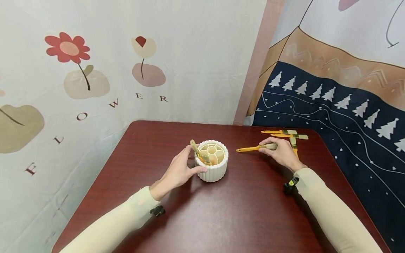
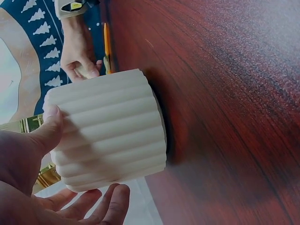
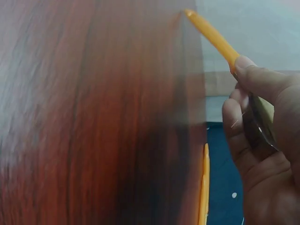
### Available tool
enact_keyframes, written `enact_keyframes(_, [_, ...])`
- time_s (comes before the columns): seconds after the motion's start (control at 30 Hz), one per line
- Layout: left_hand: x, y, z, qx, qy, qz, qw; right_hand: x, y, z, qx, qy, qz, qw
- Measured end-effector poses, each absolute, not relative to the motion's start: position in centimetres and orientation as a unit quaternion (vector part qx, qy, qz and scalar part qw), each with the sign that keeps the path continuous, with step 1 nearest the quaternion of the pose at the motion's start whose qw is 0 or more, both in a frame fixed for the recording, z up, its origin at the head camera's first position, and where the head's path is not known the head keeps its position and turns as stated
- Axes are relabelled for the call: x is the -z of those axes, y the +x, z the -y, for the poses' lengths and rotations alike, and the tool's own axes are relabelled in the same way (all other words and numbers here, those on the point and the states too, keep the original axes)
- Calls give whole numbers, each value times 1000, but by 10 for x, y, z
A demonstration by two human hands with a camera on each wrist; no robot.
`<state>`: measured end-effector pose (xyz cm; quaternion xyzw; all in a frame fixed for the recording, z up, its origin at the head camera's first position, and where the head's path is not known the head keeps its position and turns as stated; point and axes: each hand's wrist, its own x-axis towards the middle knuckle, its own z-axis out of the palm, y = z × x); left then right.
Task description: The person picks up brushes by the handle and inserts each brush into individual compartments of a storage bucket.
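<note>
On the table stands a white ribbed round holder (image 1: 213, 174) with several compartments inside. My left hand (image 1: 178, 171) grips its left side, the thumb at the near rim and the fingers round the far side, as the left wrist view also shows. Two brushes (image 1: 194, 147) are in the holder, bristles up, at its left and near side. To the right, my right hand (image 1: 282, 153) pinches a yellow-handled paintbrush (image 1: 248, 149) near the ferrule. Its handle (image 3: 213, 35) points left, away from the palm, and its bristles lie partly behind the fingers.
At the table's back right lie two flat brushes (image 1: 280, 132) side by side, with another brush (image 1: 293, 142) behind my right hand, partly covered. The dark red table (image 1: 221, 218) meets a fabric backdrop (image 1: 196, 88) at its far edge.
</note>
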<state>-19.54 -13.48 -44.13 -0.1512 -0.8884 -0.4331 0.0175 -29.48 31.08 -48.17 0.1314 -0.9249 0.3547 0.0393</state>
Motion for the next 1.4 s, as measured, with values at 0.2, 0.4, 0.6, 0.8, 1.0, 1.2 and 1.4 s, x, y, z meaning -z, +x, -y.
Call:
enact_keyframes(0.2, [440, -196, 136, 429, -155, 890, 19, 472, -289, -305, -385, 119, 913, 67])
enact_keyframes(0.4, [440, -196, 138, 433, -156, 888, 9, 466, -285, -297, -408, 94, 904, 91])
enact_keyframes(0.6, [440, -192, 137, 452, -143, 880, -2, 455, -277, -288, -463, 90, 876, 97])
enact_keyframes(0.8, [444, -184, 131, 467, -98, 879, 24, 445, -272, -281, -502, 98, 854, 98])
enact_keyframes(1.0, [444, -177, 118, 463, -55, 883, 52, 437, -266, -274, -516, 105, 843, 112])
enact_keyframes(1.2, [446, -174, 108, 448, -29, 892, 56, 429, -257, -264, -514, 118, 840, 126])
enact_keyframes(1.4, [445, -172, 107, 447, -30, 892, 65, 422, -251, -257, -515, 122, 838, 130])
